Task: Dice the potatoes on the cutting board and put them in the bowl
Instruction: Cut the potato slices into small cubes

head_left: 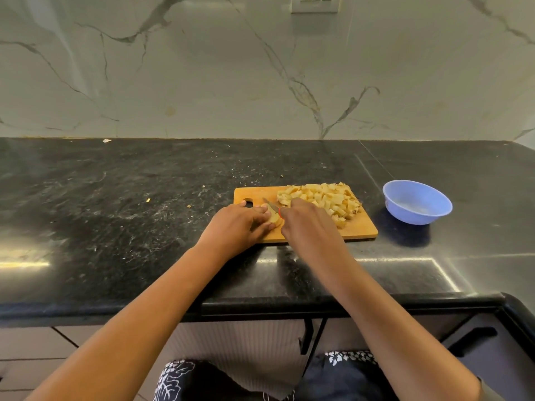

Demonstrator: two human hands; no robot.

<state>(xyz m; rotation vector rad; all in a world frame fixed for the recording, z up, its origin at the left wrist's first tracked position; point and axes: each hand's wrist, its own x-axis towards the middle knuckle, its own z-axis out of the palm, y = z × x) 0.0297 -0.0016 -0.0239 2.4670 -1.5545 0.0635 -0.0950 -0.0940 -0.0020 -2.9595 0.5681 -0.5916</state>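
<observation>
A small uncut piece of potato (274, 218) lies at the near left corner of a wooden cutting board (360, 228). The left hand (240, 224) grips this piece, fingers curled over its top and thumb against its near side. Just to its right, the right hand (307, 222) is closed around a knife (270, 206). Only the short blade and a sliver of red-orange handle show past the knuckles. The blade points away and to the left, its edge meeting the far side of the potato piece beside the left fingertips.

Behind and to the right of both hands, a heap of diced potato (321, 198) covers the far right half of the board, with some cubes showing brown skin. The right hand's knuckles sit close against the heap's near edge (whether they touch it cannot be told).

The board has a hanging hole at its left end, partly hidden by the left hand. It rests on a dark, speckled stone tabletop (130, 204) dotted with small crumbs. A light blue bowl (405, 217) stands on the tabletop to the right of the board, apart from it. Behind rises a pale marble-patterned wall (202, 82) with a socket plate (314, 3) at the top edge.
</observation>
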